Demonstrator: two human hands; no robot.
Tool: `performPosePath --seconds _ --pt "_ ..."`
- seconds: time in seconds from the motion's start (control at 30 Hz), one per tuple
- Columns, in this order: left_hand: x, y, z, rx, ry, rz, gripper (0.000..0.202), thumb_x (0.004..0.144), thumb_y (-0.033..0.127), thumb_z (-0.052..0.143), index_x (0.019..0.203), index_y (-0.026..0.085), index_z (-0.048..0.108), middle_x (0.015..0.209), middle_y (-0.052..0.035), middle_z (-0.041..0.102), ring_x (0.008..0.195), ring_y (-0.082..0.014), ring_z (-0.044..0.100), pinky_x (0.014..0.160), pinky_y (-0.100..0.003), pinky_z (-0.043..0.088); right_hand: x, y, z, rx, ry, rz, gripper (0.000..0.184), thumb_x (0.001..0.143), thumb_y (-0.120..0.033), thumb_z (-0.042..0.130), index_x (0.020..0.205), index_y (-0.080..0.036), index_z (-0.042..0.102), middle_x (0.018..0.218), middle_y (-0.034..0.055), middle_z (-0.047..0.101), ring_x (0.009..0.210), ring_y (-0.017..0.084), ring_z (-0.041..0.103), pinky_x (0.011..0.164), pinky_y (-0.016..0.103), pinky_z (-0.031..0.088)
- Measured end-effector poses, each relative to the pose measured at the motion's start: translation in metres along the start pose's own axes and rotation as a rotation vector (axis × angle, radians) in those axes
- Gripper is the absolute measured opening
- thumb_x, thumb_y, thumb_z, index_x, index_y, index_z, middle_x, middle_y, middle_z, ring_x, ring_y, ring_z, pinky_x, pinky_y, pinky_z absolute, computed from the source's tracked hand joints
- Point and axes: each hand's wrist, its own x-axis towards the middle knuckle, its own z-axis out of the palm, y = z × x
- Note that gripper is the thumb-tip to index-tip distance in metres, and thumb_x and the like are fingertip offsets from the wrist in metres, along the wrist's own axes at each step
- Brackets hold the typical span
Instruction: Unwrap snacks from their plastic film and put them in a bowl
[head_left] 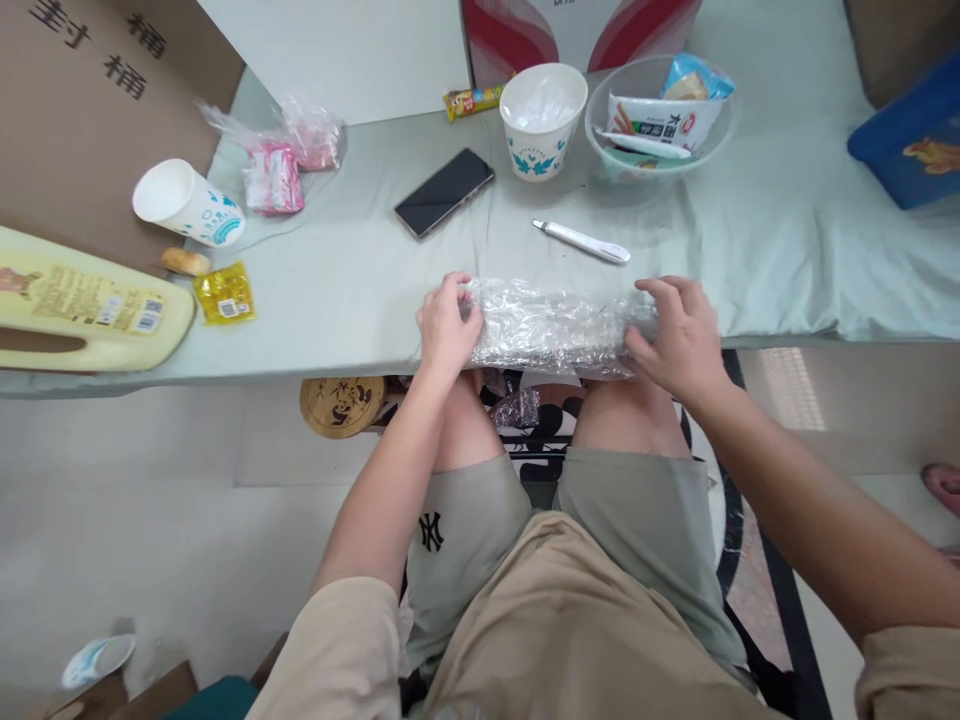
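Note:
A clear, crinkled sheet of plastic wrap (pixel 551 325) lies along the front edge of the table, its near side hanging slightly over. My left hand (pixel 448 328) is at its left end, fingers curled in and closed on the wrap's edge. At the right end is my right hand (pixel 681 338), open, with thumb and index finger apart and the thumb touching the plastic. Just beyond the wrap lies a white pen-like cutter (pixel 581 241). A dark phone (pixel 445 192) rests farther back, to the left.
Behind stand a paper cup (pixel 543 125) and a clear bowl (pixel 720 135) holding snack packets. Leftward are a tipped paper cup (pixel 189 203), pink packets (pixel 274 178), a yellow packet (pixel 225 293) and a pale yellow bottle (pixel 97 310). A blue container (pixel 911 135) is far right.

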Motion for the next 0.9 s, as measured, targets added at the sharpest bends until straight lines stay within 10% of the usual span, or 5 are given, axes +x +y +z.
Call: performPosePath --seconds 0.23,0.37,0.6,0.77,0.9 --pt "0.0 0.005 -0.012 -0.51 -0.208 0.039 0.041 0.084 0.01 0.057 0.121 0.025 0.049 0.09 0.0006 0.061 0.079 -0.0122 0.067 0.073 -0.026 0.054 0.001 -0.005 -0.034 0.088 -0.136 -0.165 0.059 0.088 -0.046 0.055 0.144 -0.026 0.051 0.148 0.0162 0.052 0.144 0.045 0.042 0.113 0.068 0.038" --pt "-0.004 0.025 -0.023 -0.604 -0.376 0.107 0.042 0.083 0.018 0.065 0.121 0.025 0.051 0.095 -0.0003 0.061 0.077 -0.012 0.067 0.068 -0.026 0.055 0.028 -0.037 -0.032 0.351 -0.343 -0.208 0.075 0.081 -0.051 0.069 0.146 -0.02 0.05 0.143 0.0177 0.06 0.128 0.037 0.06 0.103 0.053 0.052" --pt "0.003 0.029 -0.055 -0.981 -0.317 0.233 0.083 0.062 0.06 0.09 0.132 0.034 0.055 0.145 -0.0049 0.055 0.14 -0.0317 0.052 0.108 -0.042 0.05 0.039 -0.075 -0.024 0.849 -0.519 0.062 0.019 0.086 -0.038 0.061 0.086 -0.019 0.065 0.077 0.0044 0.07 0.063 0.015 0.065 0.061 0.03 0.05" --pt "-0.029 0.019 -0.02 -1.032 -0.662 -0.03 0.079 0.061 0.064 0.089 0.125 0.024 0.067 0.143 -0.0132 0.062 0.136 -0.0351 0.058 0.11 -0.046 0.051 0.028 -0.088 -0.016 1.113 -0.301 0.391 0.022 0.081 -0.037 0.071 0.09 -0.019 0.061 0.081 0.0031 0.069 0.061 0.012 0.063 0.054 0.025 0.046" --pt "-0.05 0.017 0.01 -0.892 -0.545 -0.177 0.045 0.085 0.053 0.074 0.113 0.017 0.07 0.103 -0.0103 0.078 0.093 -0.0226 0.075 0.087 -0.037 0.06 0.018 -0.087 0.0 1.233 -0.357 0.473 0.028 0.079 -0.036 0.071 0.102 -0.02 0.064 0.085 0.002 0.071 0.066 0.012 0.064 0.061 0.027 0.051"
